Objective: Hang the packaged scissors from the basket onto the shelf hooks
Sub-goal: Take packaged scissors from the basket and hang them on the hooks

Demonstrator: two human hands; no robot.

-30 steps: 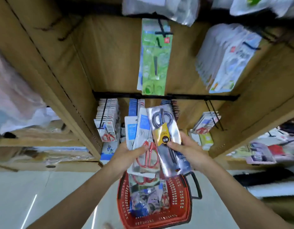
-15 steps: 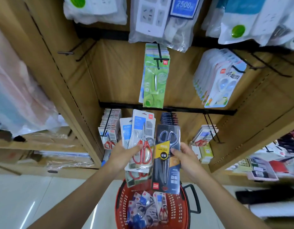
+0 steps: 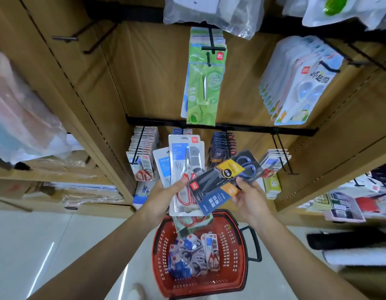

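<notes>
The dark scissors pack (image 3: 222, 182) has tipped from upright to a slant, pinched between my right hand's (image 3: 250, 198) thumb and fingers. My left hand (image 3: 161, 198) grips red-handled scissors packs (image 3: 183, 169) just beside it. Beyond both hang matching dark packs (image 3: 222, 146); the red basket (image 3: 241, 267) sits below.

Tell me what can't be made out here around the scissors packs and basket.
All head view.
Packs behind the white scissors pack in the left hand: count hidden by that front pack.
Print on the dark scissors pack in the right hand: too small.
Packs in the basket: jumbled, partly covered by held packs.
</notes>
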